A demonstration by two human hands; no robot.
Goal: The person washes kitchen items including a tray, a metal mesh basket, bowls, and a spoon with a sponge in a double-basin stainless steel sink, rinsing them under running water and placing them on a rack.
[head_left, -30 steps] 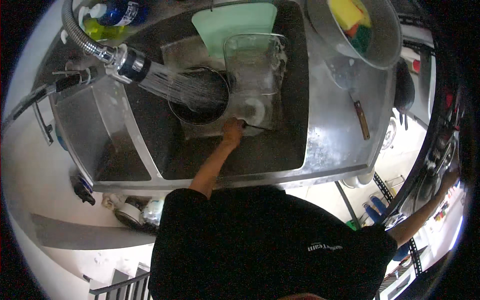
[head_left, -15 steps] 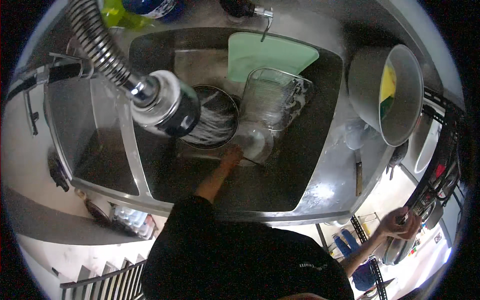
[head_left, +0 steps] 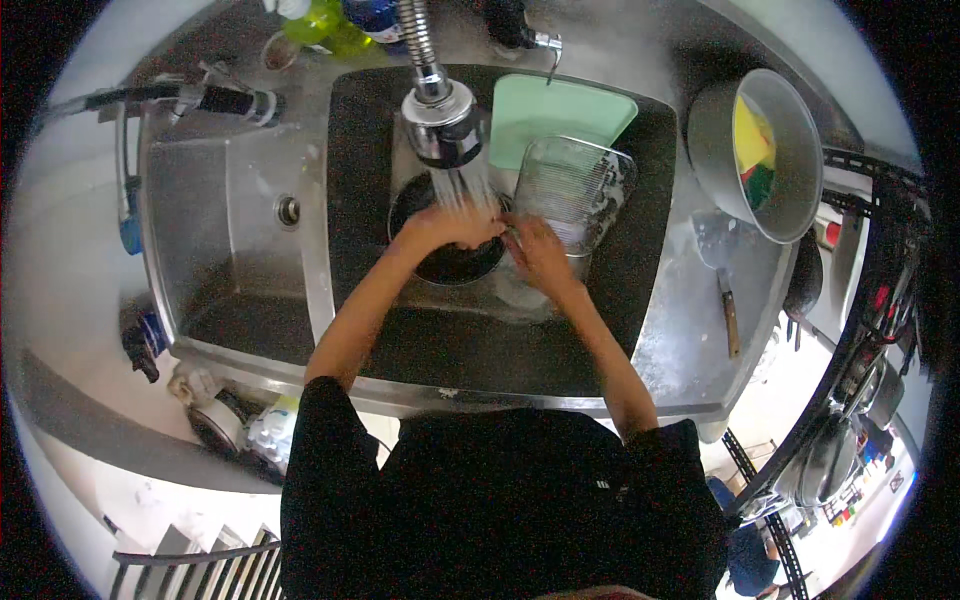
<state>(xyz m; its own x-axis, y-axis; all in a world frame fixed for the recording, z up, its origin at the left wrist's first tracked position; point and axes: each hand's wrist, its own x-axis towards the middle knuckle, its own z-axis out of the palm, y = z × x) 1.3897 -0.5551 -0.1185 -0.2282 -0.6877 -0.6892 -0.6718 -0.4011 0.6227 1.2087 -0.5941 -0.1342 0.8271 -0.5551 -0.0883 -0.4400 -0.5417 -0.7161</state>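
My left hand point(head_left: 458, 226) is in the water streaming from the spray head point(head_left: 443, 125), above a round dark pan point(head_left: 450, 265) in the sink. Its fingers are closed and meet those of my right hand point(head_left: 537, 247), which comes in from the right with its fingers pinched together. Whatever lies between the fingertips is too small and blurred to name. Right of the pan, a clear ribbed tray point(head_left: 570, 190) with suds leans on a pale green cutting board point(head_left: 535, 115). A clear rounded piece point(head_left: 525, 295) lies partly hidden below my right hand.
On the right ledge, a large metal pot point(head_left: 705, 150) lies tipped, with a yellow and green sponge point(head_left: 753, 140) inside. A wooden-handled turner point(head_left: 728, 300) lies in front of it. A second basin point(head_left: 265, 260) is on the left. Bottles point(head_left: 340, 25) stand behind.
My right hand has come from the rack at the right into the sink, beside my left. My left hand has moved from the clear piece up over the pan. The spray head appears farther right.
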